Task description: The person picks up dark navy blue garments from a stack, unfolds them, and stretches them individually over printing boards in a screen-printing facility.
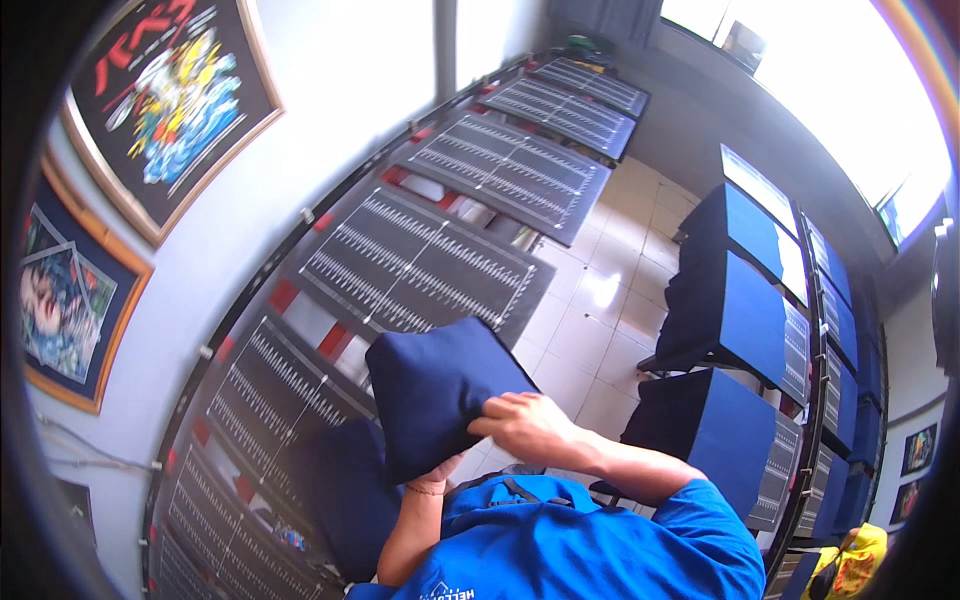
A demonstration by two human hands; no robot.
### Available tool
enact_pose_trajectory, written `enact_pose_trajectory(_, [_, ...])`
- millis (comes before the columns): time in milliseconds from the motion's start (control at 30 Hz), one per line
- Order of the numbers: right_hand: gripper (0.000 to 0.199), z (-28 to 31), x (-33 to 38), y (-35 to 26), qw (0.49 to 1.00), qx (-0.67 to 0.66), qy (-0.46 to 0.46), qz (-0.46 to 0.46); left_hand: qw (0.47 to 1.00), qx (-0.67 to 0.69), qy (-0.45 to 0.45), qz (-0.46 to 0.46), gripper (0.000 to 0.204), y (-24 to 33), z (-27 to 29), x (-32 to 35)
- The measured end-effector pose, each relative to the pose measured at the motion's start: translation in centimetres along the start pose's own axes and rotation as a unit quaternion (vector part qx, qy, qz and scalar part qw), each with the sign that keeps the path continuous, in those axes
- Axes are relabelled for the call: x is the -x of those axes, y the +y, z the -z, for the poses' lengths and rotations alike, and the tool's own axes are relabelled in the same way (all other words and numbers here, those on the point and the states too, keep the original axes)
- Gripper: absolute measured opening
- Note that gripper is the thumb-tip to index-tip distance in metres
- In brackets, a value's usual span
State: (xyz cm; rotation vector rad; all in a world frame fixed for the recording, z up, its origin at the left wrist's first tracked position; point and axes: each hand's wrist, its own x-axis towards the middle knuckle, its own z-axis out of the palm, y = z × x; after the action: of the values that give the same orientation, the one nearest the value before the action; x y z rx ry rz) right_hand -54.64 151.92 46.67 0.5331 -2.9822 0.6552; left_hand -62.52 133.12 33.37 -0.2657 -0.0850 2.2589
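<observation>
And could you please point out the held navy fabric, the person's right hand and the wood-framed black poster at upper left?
Navy fabric (432,393): head view, middle of its visible face.
Right hand (528,428): head view, back of the hand.
Wood-framed black poster (178,105): head view, its colourful artwork.

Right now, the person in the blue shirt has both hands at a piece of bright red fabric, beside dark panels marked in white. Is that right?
Not quite: the colour is wrong. The head view shows the fabric is dark navy blue. The left hand and right hand are both at it, beside the dark panels.
</observation>
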Motion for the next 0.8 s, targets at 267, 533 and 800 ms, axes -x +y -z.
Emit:
enact_pose_trajectory(267, [0.066,8.9,9.9,17.9,0.822,-0.492,0.187,-0.220,0.926,-0.349,-0.093,0.109,0.077,-15.2,-6.9,-19.2])
enact_pose_trajectory(533, [0.071,15.5,12.6,33.3,0.742,-0.538,0.258,-0.305,0.889,-0.410,-0.048,0.198,0.092,-25.8,-7.1,-34.4])
enact_pose_trajectory(800, [0.100,20.7,7.5,49.5,0.871,-0.251,0.179,-0.382,0.920,-0.331,-0.003,0.212,0.055,-27.7,-8.4,-51.9])
